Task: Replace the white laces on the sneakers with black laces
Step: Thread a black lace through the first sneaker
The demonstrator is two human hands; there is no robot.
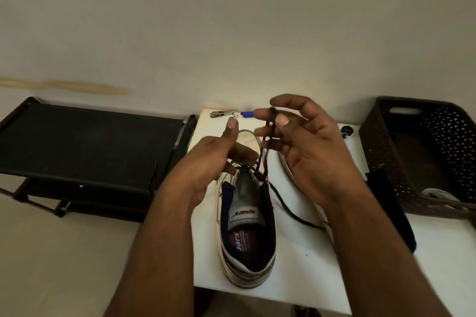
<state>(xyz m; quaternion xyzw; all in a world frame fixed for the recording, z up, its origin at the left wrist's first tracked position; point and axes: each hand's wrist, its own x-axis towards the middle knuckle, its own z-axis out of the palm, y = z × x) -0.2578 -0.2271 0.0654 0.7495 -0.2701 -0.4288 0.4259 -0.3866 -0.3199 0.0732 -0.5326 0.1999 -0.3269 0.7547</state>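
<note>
A white sneaker (247, 237) with a navy lining and grey tongue sits heel-toward-me on the white table (438, 252). A black lace (291, 210) is threaded at its upper eyelets; one end trails right across the table. My right hand (309, 147) is raised above the shoe and pinches the lace's other end between thumb and fingers, pulling it upward. My left hand (219, 157) hovers over the shoe's front with thumb up and fingers extended toward the eyelets. A second sneaker (287, 165) lies mostly hidden behind my right hand and forearm.
A brown perforated basket (422, 152) stands at the right with a white shoe or lace inside. A dark cloth (391, 203) lies beside it. A nail clipper (221, 113) and a blue pen cap (247, 114) rest at the table's far edge. A black shoe rack (85, 144) is left.
</note>
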